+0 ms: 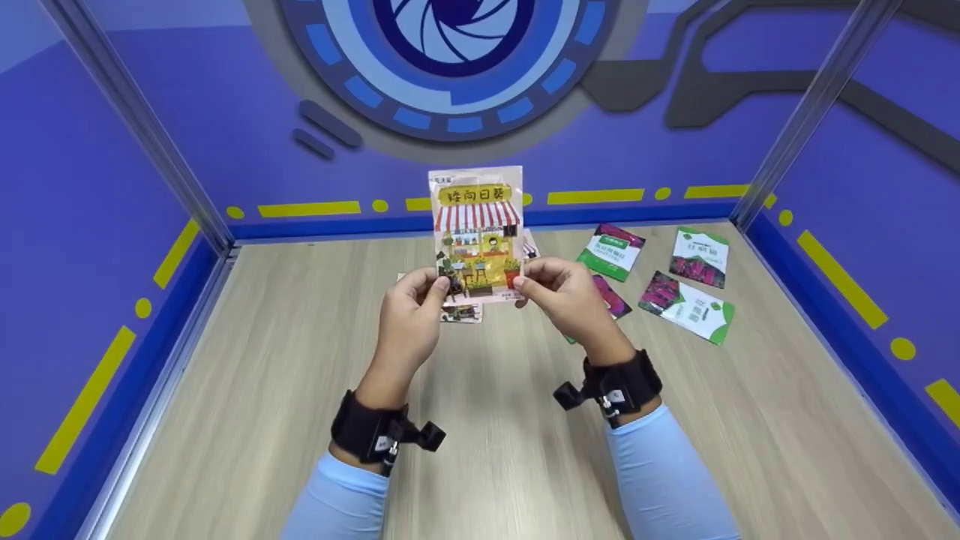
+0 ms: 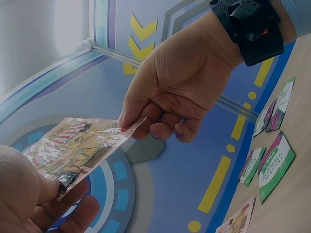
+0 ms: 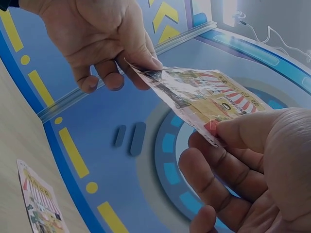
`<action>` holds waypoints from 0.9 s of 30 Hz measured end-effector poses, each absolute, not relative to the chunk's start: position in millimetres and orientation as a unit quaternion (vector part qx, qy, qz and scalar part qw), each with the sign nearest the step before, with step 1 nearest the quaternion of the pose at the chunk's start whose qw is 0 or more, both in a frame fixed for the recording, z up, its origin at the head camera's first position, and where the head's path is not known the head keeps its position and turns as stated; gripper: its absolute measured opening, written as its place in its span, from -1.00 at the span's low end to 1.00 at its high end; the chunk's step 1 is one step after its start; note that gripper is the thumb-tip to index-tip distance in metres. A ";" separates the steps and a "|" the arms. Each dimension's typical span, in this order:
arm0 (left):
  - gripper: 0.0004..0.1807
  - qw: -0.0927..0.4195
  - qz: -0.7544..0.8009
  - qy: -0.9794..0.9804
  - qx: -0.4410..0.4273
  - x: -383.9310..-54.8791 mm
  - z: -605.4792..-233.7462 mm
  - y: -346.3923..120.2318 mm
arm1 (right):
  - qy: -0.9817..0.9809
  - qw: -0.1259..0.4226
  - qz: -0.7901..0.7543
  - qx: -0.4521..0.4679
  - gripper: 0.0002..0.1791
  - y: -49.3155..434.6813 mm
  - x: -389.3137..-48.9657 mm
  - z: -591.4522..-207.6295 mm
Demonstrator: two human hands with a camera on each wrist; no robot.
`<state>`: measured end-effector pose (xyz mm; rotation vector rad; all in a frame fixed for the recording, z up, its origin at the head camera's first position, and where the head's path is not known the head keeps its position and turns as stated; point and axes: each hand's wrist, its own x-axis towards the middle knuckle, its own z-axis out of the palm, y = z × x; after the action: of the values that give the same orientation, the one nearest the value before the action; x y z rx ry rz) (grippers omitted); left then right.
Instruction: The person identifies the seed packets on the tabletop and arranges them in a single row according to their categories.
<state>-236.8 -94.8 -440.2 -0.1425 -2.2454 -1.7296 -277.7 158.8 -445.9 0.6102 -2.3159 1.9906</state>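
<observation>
A pink seed packet [image 1: 480, 236] with a striped-awning shop picture is held up above the table, its printed front toward the head camera. My left hand [image 1: 411, 319] pinches its lower left corner between thumb and fingers. At the lower right corner my right hand [image 1: 566, 300] pinches it the same way. Both wrist views show the packet [image 2: 82, 145] stretched between the two hands, thumbs on the printed face. Behind it, partly hidden, similar pink packets [image 1: 463, 313] lie on the table.
To the right on the wooden table [image 1: 480, 450] lie several green-and-white packets with magenta flowers, among them an upper one [image 1: 611, 251], a far-right one [image 1: 700, 257] and a sideways one [image 1: 688, 307]. My right hand partly covers another [image 1: 611, 296]. Blue-purple panels [image 1: 300, 180] enclose the table.
</observation>
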 end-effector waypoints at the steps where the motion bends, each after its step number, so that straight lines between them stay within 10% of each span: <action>1: -0.84 0.150 -0.602 -0.783 -0.048 -236.7 -439.9 -94.9 | -0.745 0.013 0.637 0.196 -0.84 158.8 -278.0 -445.9; 27: -0.78 0.150 -0.598 -0.786 0.051 -268.3 -463.9 -126.8 | -0.942 0.016 0.327 0.079 -0.63 178.9 -309.3 -489.4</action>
<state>-268.3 -126.8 -463.9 0.1457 -2.2587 -1.7177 -309.3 178.9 -489.4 0.2445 -2.9281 1.0168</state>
